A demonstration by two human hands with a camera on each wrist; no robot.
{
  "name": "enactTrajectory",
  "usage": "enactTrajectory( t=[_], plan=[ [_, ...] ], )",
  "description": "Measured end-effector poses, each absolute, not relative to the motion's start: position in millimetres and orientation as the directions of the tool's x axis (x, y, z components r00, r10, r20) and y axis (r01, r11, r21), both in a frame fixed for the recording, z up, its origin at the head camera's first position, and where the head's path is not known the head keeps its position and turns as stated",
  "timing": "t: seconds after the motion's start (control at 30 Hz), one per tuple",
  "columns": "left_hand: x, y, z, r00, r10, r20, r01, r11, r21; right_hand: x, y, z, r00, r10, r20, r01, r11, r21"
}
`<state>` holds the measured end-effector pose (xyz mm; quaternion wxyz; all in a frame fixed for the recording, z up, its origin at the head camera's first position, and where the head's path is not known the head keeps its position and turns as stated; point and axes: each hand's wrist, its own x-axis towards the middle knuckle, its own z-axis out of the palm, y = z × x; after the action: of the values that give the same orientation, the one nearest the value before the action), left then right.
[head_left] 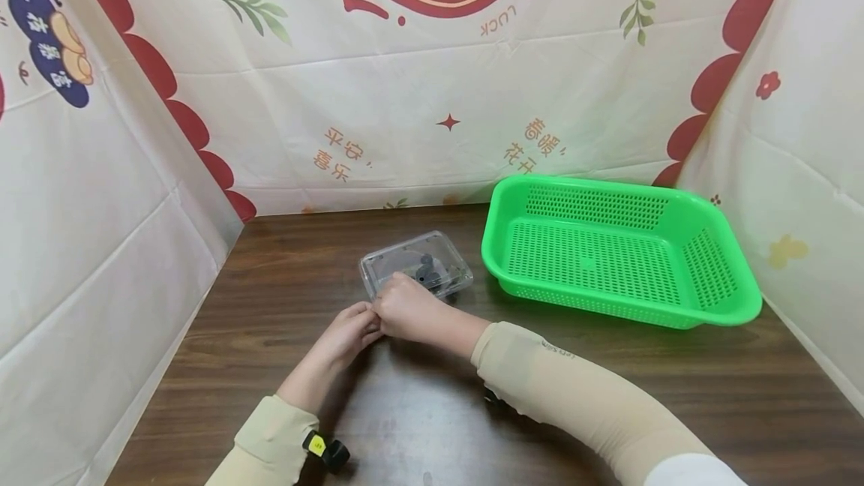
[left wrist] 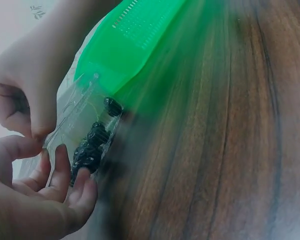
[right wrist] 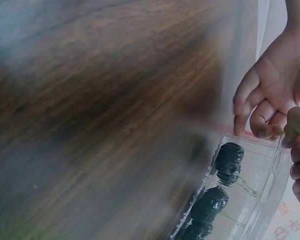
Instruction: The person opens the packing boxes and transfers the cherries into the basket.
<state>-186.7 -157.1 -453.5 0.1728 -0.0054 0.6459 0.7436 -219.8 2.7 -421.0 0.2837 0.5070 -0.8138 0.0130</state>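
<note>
A clear plastic clamshell box [head_left: 388, 259] lies at the back middle of the table. Through its walls show several dark, glossy, grape-like fruits [left wrist: 90, 147] with thin green stems [right wrist: 247, 186]. At the box's near left corner, my left hand [head_left: 347, 332] pinches the rim between thumb and forefinger, its other fingers loosely bent beside the wall. My right hand [head_left: 408, 307] meets it there, fingers curled and thumb pressed down on the same edge, covering part of the box in the head view. The fingertips of both hands come together at this corner, and the lid lies over the fruit.
A large green perforated basket [head_left: 496, 261] stands right of the box, with nothing in it. The brown wooden table [head_left: 270, 268] has printed white cloth walls [head_left: 432, 96] at the back and both sides.
</note>
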Motion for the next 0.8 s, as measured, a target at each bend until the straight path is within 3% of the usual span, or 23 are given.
enactTrajectory(
  t=[0.1, 0.37, 0.8],
  plan=[
    [-187, -153, -456, -0.953, 0.210, -0.217, -0.243, -0.103, 0.965, -223, 3, -420, -0.341, -0.816, 0.467, -0.851, 0.479, 0.216],
    [-185, -146, -456, -0.970, 0.111, -0.217, -0.226, -0.074, 0.971, -225, 3, -407, -0.484, -0.776, 0.405, -0.853, 0.521, -0.021],
    [-184, -149, -452, -0.966, 0.090, -0.241, -0.246, -0.045, 0.968, -223, 6, -406, -0.423, -0.781, 0.459, -0.858, 0.508, 0.073]
  ],
)
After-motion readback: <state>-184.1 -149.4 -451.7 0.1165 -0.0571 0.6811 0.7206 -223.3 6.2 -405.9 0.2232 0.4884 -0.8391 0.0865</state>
